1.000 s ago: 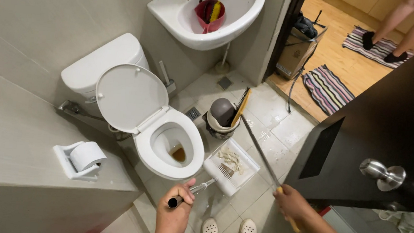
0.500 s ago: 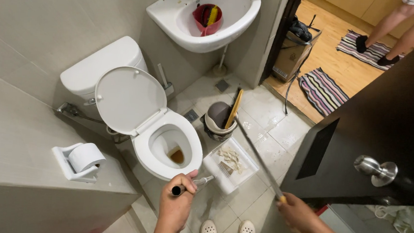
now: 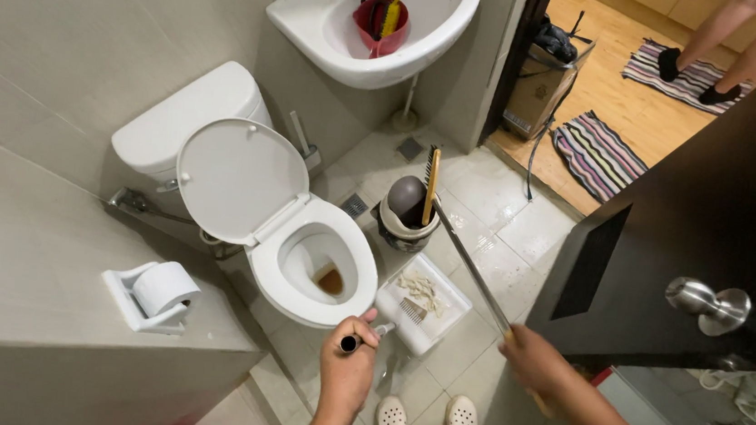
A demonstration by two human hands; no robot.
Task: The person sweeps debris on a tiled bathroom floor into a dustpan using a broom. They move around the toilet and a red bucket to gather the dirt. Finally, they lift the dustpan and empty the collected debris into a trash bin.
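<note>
- Now my left hand (image 3: pixel 348 371) grips a short dark-ended handle (image 3: pixel 360 339), closer to the toilet bowl (image 3: pixel 314 271) rim than a moment ago.
- My right hand (image 3: pixel 536 363) is clenched on the long metal pole (image 3: pixel 469 264), whose far end still rests in the dark bucket (image 3: pixel 407 213).
- White tray (image 3: pixel 418 301) lies between my hands, unmoved.

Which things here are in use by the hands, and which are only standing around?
In use:
- left hand grips a black-handled tool
- right hand holds a long metal rod
- toilet, seat up

Standing around:
- toilet paper roll
- sink with red bucket
- striped mat
</note>
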